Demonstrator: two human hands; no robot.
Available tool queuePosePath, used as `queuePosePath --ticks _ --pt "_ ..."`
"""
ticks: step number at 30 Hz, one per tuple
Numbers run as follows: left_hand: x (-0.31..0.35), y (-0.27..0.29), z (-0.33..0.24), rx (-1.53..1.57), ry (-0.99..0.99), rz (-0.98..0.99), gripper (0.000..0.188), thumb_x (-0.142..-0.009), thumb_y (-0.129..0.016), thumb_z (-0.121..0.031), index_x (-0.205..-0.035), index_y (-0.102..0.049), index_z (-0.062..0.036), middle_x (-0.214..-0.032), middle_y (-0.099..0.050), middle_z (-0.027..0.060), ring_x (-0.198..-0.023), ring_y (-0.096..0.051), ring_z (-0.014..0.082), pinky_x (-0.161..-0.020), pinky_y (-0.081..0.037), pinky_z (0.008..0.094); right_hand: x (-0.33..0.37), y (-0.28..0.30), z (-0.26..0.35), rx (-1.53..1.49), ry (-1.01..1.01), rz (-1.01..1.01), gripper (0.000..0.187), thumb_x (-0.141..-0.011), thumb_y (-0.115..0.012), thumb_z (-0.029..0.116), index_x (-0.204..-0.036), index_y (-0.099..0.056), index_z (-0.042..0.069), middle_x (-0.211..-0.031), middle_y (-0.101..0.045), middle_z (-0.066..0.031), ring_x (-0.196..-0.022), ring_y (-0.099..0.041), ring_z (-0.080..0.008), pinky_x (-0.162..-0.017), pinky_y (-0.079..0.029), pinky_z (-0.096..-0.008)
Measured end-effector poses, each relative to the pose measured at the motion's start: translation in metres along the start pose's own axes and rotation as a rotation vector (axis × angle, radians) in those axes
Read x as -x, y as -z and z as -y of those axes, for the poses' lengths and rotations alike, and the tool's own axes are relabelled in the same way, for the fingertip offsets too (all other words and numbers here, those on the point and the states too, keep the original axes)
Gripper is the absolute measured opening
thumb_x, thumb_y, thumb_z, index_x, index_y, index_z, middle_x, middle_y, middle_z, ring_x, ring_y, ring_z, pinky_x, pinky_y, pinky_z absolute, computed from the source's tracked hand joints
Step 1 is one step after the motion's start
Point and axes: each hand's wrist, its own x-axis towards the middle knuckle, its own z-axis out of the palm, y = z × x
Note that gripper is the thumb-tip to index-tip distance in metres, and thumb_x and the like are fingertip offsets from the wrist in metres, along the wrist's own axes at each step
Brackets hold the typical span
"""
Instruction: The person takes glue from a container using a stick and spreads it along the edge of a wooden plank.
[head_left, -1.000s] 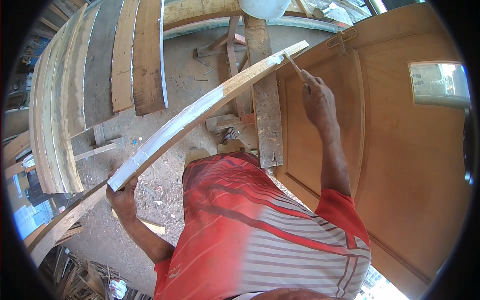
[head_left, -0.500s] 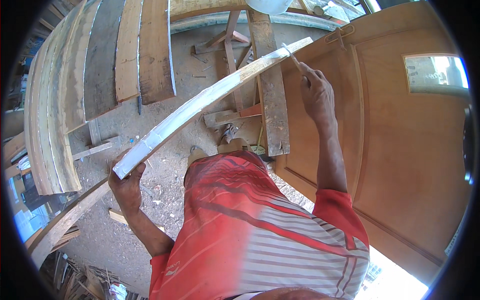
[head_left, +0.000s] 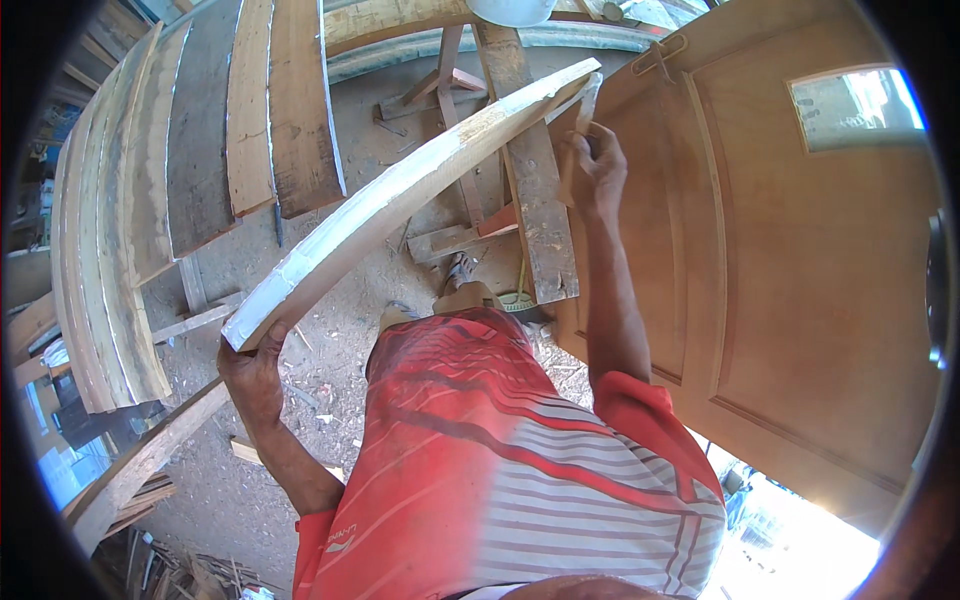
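A long wooden plank (head_left: 385, 222) slants across in front of me, from near left to far right. White paste (head_left: 330, 225) coats its upper edge; toward the far end the coat looks thinner, with bare wood showing. My left hand (head_left: 252, 375) grips the near end, thumb on the side face and fingers underneath. In my right hand (head_left: 597, 165) is a thin flat stick (head_left: 589, 100), its tip smeared white. That tip is beside the plank's far end; whether they touch I cannot tell.
Several boards (head_left: 250, 110) with white-edged seams lie side by side at left. A rough bench board (head_left: 540, 220) passes beneath the plank, with a white bucket (head_left: 512, 10) at its far end. A brown panelled door (head_left: 800, 270) stands at right. Wood scraps litter the ground.
The plank has tilted, showing more of its side face. My right hand has moved slightly left, and the stick has gone from the top edge to beside the far end.
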Motion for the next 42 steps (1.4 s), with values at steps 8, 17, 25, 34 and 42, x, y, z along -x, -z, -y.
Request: queuePosePath --ticks 8,17,25,34,42 --pt "0.015 0.001 -0.022 0.005 0.077 0.084 0.053 -0.093 -0.084 -0.026 -0.129 -0.064 0.0069 -0.12 -0.072 0.0146 -0.109 -0.067 0.0217 -0.098 -0.053 0.0364 0.021 -0.063 -0.02 0.022 0.099 -0.071 0.025 -0.1 -0.067 0.008 -0.122 -0.069 -0.004 -0.098 -0.076 -0.0097 -0.089 -0.07 -0.0141 -0.082 -0.055 -0.0286" --pt "0.019 -0.002 -0.015 0.033 0.044 0.035 0.046 -0.091 -0.085 -0.019 -0.127 -0.067 0.0036 -0.118 -0.073 0.0143 -0.11 -0.067 0.0216 -0.095 -0.056 0.037 0.044 -0.032 0.063 0.322 0.429 0.118 0.032 -0.097 -0.066 0.003 -0.129 -0.069 0.001 -0.111 -0.073 -0.0166 -0.095 -0.074 -0.0258 -0.085 -0.058 -0.037" --pt "0.013 0.0 -0.018 0.019 0.021 0.079 0.041 -0.091 -0.085 -0.016 -0.126 -0.069 -0.0013 -0.113 -0.075 0.01 -0.106 -0.069 0.0187 -0.094 -0.056 0.0354 0.071 0.028 0.085 0.766 0.735 0.363 0.046 -0.094 -0.065 0.002 -0.139 -0.064 0.01 -0.11 -0.067 -0.0136 -0.105 -0.067 -0.0315 -0.083 -0.059 -0.0454" --pt "0.011 -0.001 -0.022 0.048 -0.054 0.111 0.038 -0.089 -0.085 -0.011 -0.124 -0.069 -0.0036 -0.114 -0.075 0.0092 -0.106 -0.069 0.0175 -0.092 -0.055 0.0341 0.045 0.031 0.095 0.789 0.504 0.401 0.03 -0.101 -0.062 0.01 -0.131 -0.065 0.008 -0.106 -0.07 -0.0197 -0.094 -0.071 -0.0419 -0.076 -0.058 -0.0502" --pt "0.007 0.002 -0.026 0.111 -0.085 0.154 0.038 -0.088 -0.084 -0.007 -0.123 -0.07 -0.0045 -0.118 -0.075 0.0101 -0.108 -0.07 0.0193 -0.092 -0.056 0.0344 0.102 0.017 0.134 0.629 0.559 0.506 0.033 -0.099 -0.062 0.004 -0.132 -0.064 0.006 -0.107 -0.07 -0.0208 -0.093 -0.071 -0.0414 -0.077 -0.059 -0.0493"
